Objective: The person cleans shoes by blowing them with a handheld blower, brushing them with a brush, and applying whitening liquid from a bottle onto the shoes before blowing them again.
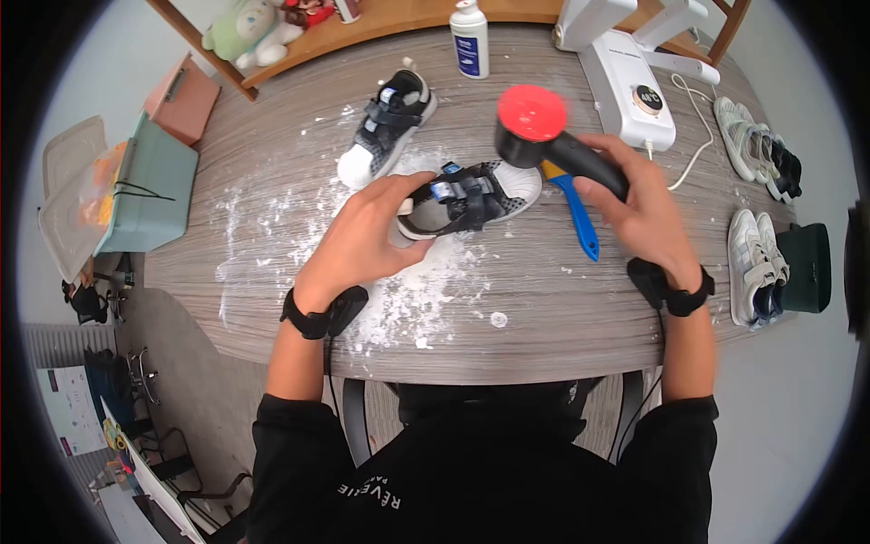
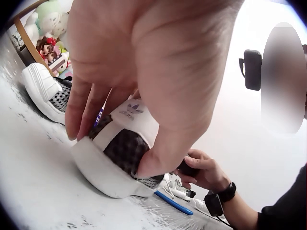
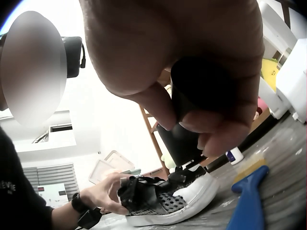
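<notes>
My left hand point(image 1: 362, 231) grips a black-and-white sneaker point(image 1: 471, 201) by its heel, thumb on one side and fingers on the other. The toe points right, and the left wrist view shows the white heel tab point(image 2: 132, 112) with a logo. In my right hand point(image 1: 648, 204) is the black handle of a device with a round red top point(image 1: 532, 113). Its head is above the sneaker's toe. A brush with a blue handle point(image 1: 581, 222) and yellowish bristles lies under the device. The matching sneaker point(image 1: 390, 127) stands farther back on the table.
White powder point(image 1: 408, 304) is scattered over the table point(image 1: 562, 317). A white bottle point(image 1: 469, 41) stands at the back, beside a white appliance point(image 1: 630, 86) with a cord. More shoes point(image 1: 752, 263) sit at the right edge, and a green bin point(image 1: 154, 195) at the left.
</notes>
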A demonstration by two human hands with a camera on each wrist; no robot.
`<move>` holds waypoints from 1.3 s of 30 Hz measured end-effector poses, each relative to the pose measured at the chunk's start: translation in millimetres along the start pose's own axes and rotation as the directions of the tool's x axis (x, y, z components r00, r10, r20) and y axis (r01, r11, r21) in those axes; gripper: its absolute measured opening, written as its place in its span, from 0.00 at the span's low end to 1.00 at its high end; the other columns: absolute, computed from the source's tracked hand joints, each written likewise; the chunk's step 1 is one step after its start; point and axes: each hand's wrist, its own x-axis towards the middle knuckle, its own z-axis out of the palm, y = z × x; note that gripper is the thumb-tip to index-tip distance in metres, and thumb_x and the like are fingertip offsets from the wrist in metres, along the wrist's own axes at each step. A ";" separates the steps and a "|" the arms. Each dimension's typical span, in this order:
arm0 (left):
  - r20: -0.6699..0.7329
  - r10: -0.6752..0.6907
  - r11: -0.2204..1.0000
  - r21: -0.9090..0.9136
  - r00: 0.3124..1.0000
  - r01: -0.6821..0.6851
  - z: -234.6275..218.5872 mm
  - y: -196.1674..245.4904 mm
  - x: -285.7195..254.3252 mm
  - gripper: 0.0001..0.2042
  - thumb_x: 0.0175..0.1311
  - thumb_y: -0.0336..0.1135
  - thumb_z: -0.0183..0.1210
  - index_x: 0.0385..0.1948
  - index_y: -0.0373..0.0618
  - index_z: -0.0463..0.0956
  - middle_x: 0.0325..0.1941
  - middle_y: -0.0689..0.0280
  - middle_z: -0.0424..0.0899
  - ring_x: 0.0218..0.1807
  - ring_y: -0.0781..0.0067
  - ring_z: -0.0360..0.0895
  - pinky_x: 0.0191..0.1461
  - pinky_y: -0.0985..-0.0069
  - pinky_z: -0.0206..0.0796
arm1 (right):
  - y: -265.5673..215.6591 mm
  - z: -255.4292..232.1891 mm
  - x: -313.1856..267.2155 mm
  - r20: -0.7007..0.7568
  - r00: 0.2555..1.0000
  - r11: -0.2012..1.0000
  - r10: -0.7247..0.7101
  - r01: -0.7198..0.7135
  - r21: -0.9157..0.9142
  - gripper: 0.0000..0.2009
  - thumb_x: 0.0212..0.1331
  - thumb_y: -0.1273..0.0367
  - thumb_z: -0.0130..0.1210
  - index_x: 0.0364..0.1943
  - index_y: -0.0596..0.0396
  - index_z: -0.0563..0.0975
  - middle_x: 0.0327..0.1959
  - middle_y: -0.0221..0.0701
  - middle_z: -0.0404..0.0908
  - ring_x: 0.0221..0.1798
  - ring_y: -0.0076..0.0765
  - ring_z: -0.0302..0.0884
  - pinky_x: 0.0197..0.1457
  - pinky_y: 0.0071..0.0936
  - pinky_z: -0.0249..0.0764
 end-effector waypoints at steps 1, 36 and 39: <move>0.078 -0.067 0.997 -0.023 0.995 0.069 1.7 -0.9 2.8 0.34 0.46 0.29 0.72 0.63 0.43 0.75 0.54 0.51 0.84 0.57 0.49 0.82 0.61 0.64 0.73 | 1.4 3.6 -1.5 0.001 1.000 1.000 0.013 -0.013 -0.004 0.20 0.64 0.70 0.63 0.60 0.58 0.76 0.35 0.42 0.84 0.33 0.38 0.81 0.40 0.32 0.75; -0.065 -0.042 0.993 0.104 0.997 0.049 11.0 -7.1 -6.6 0.30 0.41 0.30 0.77 0.54 0.41 0.81 0.46 0.59 0.88 0.47 0.62 0.87 0.54 0.70 0.76 | 31.7 9.9 -8.2 0.001 0.999 0.994 0.038 -0.038 0.106 0.23 0.71 0.61 0.59 0.66 0.55 0.76 0.28 0.26 0.78 0.27 0.20 0.74 0.24 0.20 0.69; -0.049 -0.118 0.991 0.062 0.992 0.121 11.1 -7.2 -7.2 0.31 0.40 0.31 0.76 0.54 0.39 0.81 0.48 0.60 0.88 0.49 0.70 0.85 0.58 0.72 0.72 | 42.7 6.3 -6.8 -0.029 0.997 0.998 0.068 -0.068 0.006 0.23 0.71 0.61 0.59 0.66 0.54 0.76 0.25 0.23 0.75 0.24 0.15 0.71 0.19 0.17 0.63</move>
